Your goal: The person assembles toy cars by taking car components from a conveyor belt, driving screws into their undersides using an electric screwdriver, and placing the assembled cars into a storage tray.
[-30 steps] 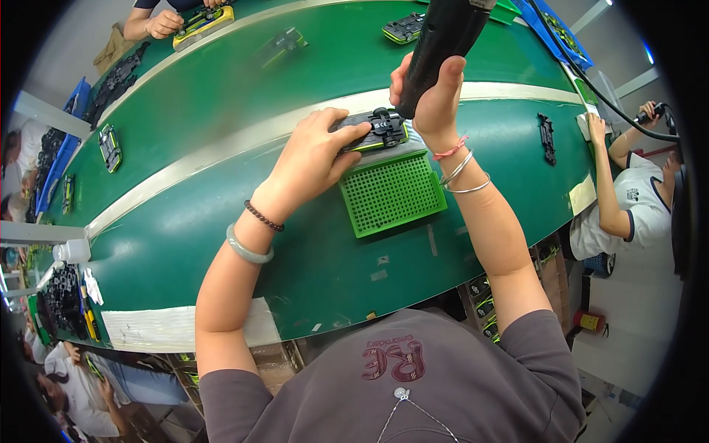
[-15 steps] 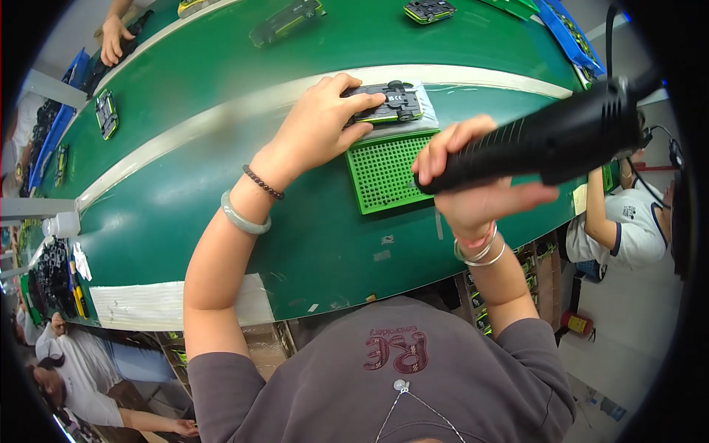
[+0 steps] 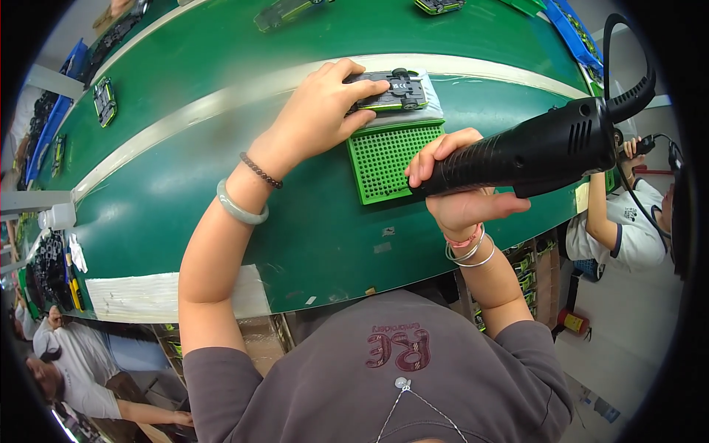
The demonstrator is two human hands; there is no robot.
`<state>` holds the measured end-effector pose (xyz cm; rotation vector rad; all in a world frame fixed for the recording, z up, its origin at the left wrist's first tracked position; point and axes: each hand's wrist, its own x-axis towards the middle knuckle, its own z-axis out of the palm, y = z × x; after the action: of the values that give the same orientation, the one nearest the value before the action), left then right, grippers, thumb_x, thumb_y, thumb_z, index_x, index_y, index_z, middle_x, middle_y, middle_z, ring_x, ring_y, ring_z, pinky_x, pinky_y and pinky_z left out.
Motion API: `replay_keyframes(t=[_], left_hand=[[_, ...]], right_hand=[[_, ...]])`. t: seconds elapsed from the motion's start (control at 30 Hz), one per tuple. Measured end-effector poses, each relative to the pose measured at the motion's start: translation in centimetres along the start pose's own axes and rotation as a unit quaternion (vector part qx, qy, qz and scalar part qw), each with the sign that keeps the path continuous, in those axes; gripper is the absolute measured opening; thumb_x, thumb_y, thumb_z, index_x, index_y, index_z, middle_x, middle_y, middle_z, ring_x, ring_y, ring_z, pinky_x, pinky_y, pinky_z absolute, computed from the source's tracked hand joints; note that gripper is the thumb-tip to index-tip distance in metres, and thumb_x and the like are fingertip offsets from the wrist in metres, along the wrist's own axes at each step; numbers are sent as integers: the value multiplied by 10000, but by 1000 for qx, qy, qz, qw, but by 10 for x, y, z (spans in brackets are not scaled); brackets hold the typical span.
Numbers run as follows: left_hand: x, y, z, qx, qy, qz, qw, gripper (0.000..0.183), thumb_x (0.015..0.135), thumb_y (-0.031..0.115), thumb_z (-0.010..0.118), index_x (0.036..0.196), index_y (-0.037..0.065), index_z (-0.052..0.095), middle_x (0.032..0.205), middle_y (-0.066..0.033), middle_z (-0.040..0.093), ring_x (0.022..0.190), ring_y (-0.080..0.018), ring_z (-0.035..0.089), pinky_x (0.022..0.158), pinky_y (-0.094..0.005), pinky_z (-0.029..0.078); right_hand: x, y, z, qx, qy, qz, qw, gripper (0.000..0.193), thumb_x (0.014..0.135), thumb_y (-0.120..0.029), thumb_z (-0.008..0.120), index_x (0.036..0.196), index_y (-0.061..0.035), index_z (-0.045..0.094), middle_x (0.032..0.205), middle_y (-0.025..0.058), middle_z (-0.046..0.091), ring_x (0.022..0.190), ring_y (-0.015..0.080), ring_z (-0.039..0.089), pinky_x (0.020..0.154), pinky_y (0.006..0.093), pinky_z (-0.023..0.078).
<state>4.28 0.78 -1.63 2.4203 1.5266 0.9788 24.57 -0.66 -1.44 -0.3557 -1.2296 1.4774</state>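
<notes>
My left hand is closed around one end of a toy car, with the fingers over its dark underside. The car lies upside down, its wheels up and a bright green edge showing, on a whitish pad. Just on the near side of that pad is a green tray with a grid of small holes and dark bits in its near rows. In my right hand is a black electric screwdriver, gripped with its narrow end over the tray's right side. Its bit is hardly visible, and a cable rises from its rear.
More toy cars lie on the green work surface beyond a pale curved strip. Blue bins stand at far right and far left. A white sheet covers the near-left edge. Co-workers sit at both sides.
My right hand has shifted slightly left with the electric screwdriver, whose rear end has dropped a little. My left hand stays on the toy car. The whole view has moved slightly.
</notes>
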Motion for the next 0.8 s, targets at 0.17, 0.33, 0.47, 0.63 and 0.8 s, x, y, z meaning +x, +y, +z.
replay_keyframes(t=[0.17, 0.33, 0.47, 0.63, 0.8], left_hand=[[0, 0, 0, -1, -5, -4, 1000, 413, 739, 111, 685, 1142, 145, 602, 1103, -144, 531, 1024, -307, 519, 869, -368, 444], [0, 0, -1, -4, -6, 1, 1000, 418, 743, 108, 679, 1151, 146, 595, 1129, -144, 525, 1042, -309, 511, 882, -369, 437], [-2, -7, -11, -11, -17, 14, 1000, 532, 718, 160, 710, 1220, 138, 534, 1175, -147, 509, 1085, -327, 487, 926, -381, 414], [-6, -22, -44, -32, -119, -100, 987, 791, 634, 312, 780, 1288, 55, 417, 1218, -153, 488, 1158, -330, 439, 988, -382, 367], [-6, -25, -54, -23, -126, -83, 988, 610, 641, 319, 775, 1107, 7, 533, 1068, -175, 585, 1043, -329, 529, 905, -381, 418]], right_hand=[[-2, -1, 4, -70, -2, 43, 997, 1021, 493, -966, 178, 824, -34, 434, 579, 85, 486, 482, 167, 475, 471, 276, 428], [-1, 1, 5, -91, -27, 61, 994, 1019, 495, -962, 175, 824, -32, 431, 587, 87, 488, 483, 163, 476, 471, 275, 431], [1, -3, 11, -114, -5, 74, 991, 1022, 498, -962, 169, 817, -28, 433, 593, 83, 486, 484, 160, 481, 475, 281, 441], [33, -26, 13, 32, -53, -77, 995, 1092, 482, -960, 91, 803, 23, 440, 610, 103, 527, 479, 178, 523, 458, 285, 472], [90, -27, 55, 49, -88, -105, 989, 1068, 524, -953, 106, 812, 10, 469, 582, 112, 522, 479, 190, 521, 466, 289, 460]])
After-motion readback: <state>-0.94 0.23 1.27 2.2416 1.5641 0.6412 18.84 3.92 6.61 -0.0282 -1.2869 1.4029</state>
